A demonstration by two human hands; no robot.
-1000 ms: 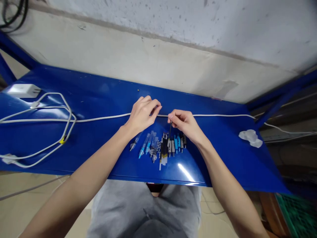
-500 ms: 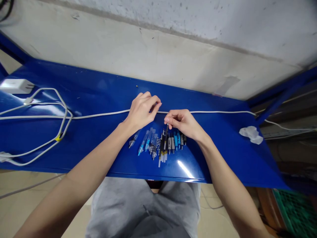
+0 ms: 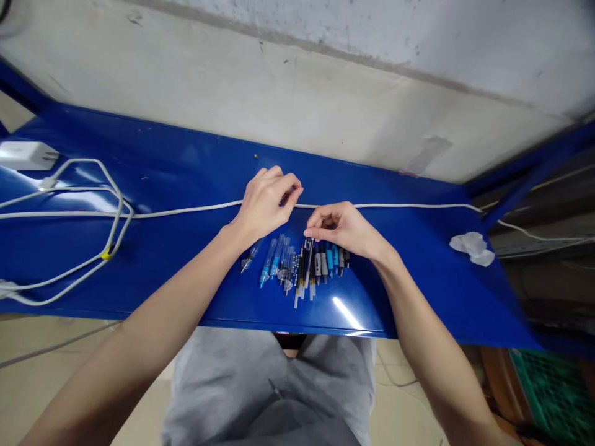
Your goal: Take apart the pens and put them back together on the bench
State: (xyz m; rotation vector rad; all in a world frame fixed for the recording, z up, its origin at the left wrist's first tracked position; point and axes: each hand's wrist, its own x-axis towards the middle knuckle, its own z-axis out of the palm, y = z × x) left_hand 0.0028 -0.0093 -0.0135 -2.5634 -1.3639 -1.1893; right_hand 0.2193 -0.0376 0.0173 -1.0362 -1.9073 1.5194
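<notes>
A heap of pen parts [image 3: 297,266], with clear barrels, blue and black caps and thin refills, lies on the blue metal shelf [image 3: 186,173] near its front edge. My left hand [image 3: 267,204] is curled above the heap beside a white cable [image 3: 186,212], its fingertips pinched on a small piece I cannot make out. My right hand [image 3: 341,229] hovers over the heap's right side, fingers pinched at the top end of a thin dark refill [image 3: 309,248] that lies among the others.
White cables loop at the left [image 3: 111,229], with a white charger block [image 3: 23,155] at the far left. A crumpled bit of clear plastic [image 3: 471,246] lies at the right. A concrete wall rises behind the shelf; a green crate [image 3: 553,390] sits below right.
My right hand has lowered the thin dark refill from upright down onto the heap. My left hand has stayed near the cable. The view has shifted slightly.
</notes>
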